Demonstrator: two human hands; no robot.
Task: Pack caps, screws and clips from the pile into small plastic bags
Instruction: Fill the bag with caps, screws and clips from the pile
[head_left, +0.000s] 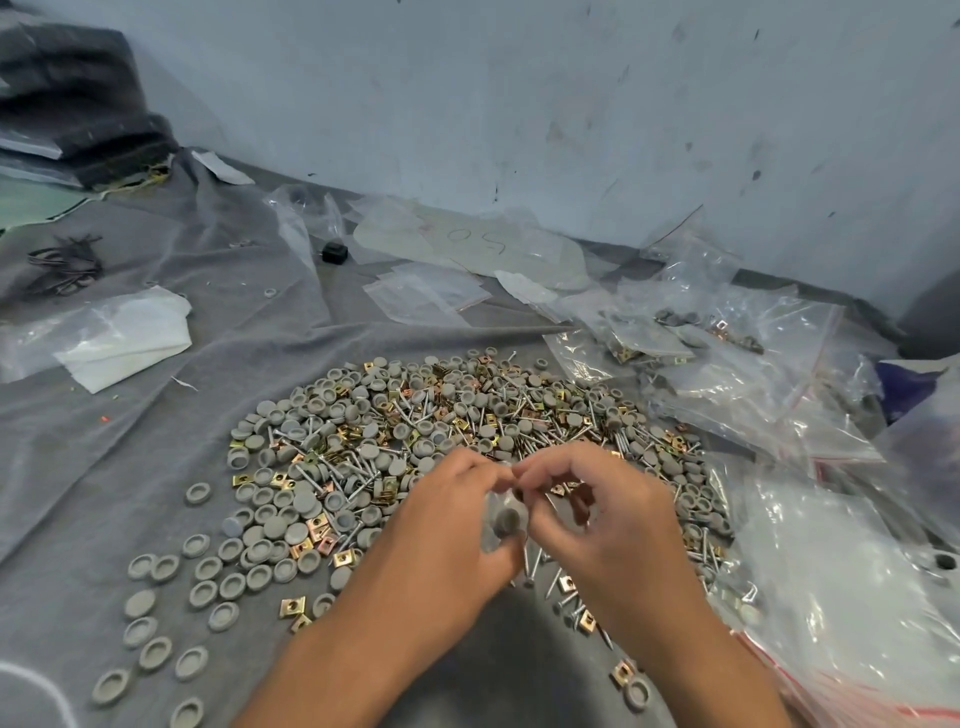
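A wide pile (415, 431) of grey round caps, silver screws and brass-coloured clips covers the grey cloth in the middle. Over its near edge my left hand (441, 519) and my right hand (597, 514) meet. Together they pinch the top of a small clear plastic bag (506, 519), which hangs between them. A grey cap shows through the bag, and a screw (527, 564) points down below it. Loose caps (156, 649) lie scattered at the near left.
Filled and flat clear bags (753, 374) are heaped at the right, more (857, 623) at the near right. Empty small bags (426, 293) lie behind the pile. A white folded sheet (130, 338) sits at the left. The wall (519, 104) stands close behind.
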